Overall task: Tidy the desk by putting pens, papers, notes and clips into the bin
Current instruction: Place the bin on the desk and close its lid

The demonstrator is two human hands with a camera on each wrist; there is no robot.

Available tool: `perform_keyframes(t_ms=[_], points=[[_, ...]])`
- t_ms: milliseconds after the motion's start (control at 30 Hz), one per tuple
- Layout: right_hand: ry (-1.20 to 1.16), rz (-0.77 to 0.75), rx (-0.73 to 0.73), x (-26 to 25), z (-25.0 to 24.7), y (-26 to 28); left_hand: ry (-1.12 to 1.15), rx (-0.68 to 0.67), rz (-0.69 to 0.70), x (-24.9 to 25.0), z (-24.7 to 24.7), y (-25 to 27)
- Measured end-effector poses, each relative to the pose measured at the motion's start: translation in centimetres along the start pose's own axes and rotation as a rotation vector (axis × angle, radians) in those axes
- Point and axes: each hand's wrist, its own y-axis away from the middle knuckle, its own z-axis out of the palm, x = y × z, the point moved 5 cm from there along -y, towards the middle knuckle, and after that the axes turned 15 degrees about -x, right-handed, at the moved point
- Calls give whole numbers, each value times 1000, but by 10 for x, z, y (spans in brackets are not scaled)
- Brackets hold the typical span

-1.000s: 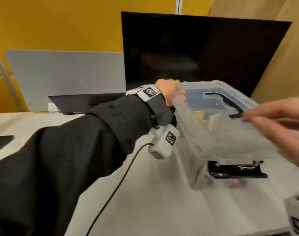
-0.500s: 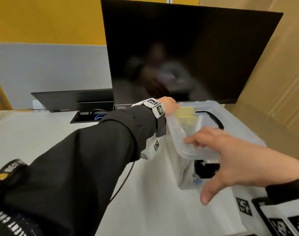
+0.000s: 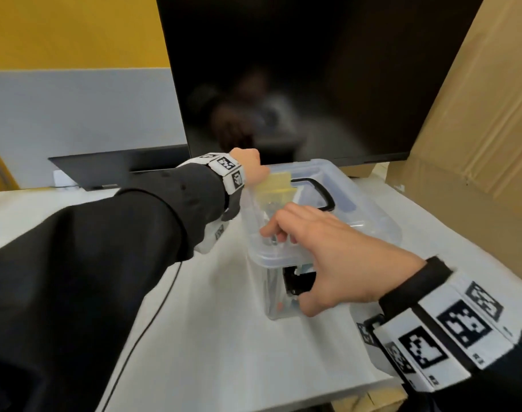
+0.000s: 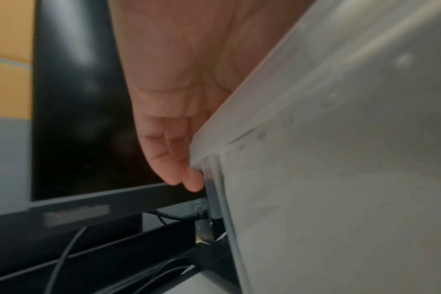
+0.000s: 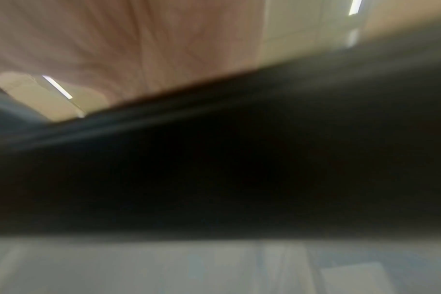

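Note:
A clear plastic bin [image 3: 272, 295] stands on the white desk [image 3: 218, 337], with its clear lid [image 3: 363, 215] and black handle [image 3: 323, 193] lying on top. Yellow notes [image 3: 276, 182] and small items show through the plastic. My left hand [image 3: 251, 168] reaches over the lid's far left corner; in the left wrist view its fingers [image 4: 174, 159] hang down over the edge of the lid [image 4: 340, 99]. My right hand [image 3: 322, 248] holds the near end, fingers curled on top and thumb beside the black latch [image 3: 295, 281]. The right wrist view is a dark blur.
A large black monitor [image 3: 298, 69] stands right behind the bin. A cardboard box [image 3: 476, 129] leans at the right. A flat black device [image 3: 120, 165] lies at the back left. A black cable [image 3: 153, 316] runs across the desk from my left wrist.
The lid was tilted up in my left hand; it now lies level on the bin. My right hand came in from the right and took hold of the near end.

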Motion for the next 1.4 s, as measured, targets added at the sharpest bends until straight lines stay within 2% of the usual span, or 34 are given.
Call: perform_keyframes(t_ms=[133, 233, 333, 433, 533, 567, 633, 700, 800, 933, 1133, 1267, 1400], points=[[-110, -43, -121, 6, -3, 6, -103, -23, -75, -42, -7, 23], [-154, -32, -158, 25, -10, 15, -73, -127, -182, -77, -14, 49], [-210, 3, -30, 49, -18, 8, 123, -349, -278, -111, -15, 71], [-325, 196, 162, 82, -9, -16, 220, -606, -318, -130, -11, 92], [-701, 375, 360, 105, -2, -37, 152, -764, -366, -141, -13, 110], [-858, 443, 397, 107, -2, -40, 155, -734, -380, -143, -16, 112], [-1109, 531, 358, 102, 2, -47, 237, -568, -412, -150, -20, 108], [-1275, 489, 247, 94, 7, -55, 287, -484, -412, -153, -16, 105], [-1429, 413, 152, 91, 12, -62, 386, -455, -388, -154, -1, 98], [-1200, 463, 173, 92, 2, -61, 382, -409, -349, -155, 1, 93], [-991, 573, 382, 78, -15, -65, 350, -427, -359, -154, -4, 91], [-685, 606, 326, 58, -18, -74, 303, -423, -349, -153, -1, 90], [-663, 648, 411, 54, -19, -78, 411, -401, -335, -158, 4, 88]])
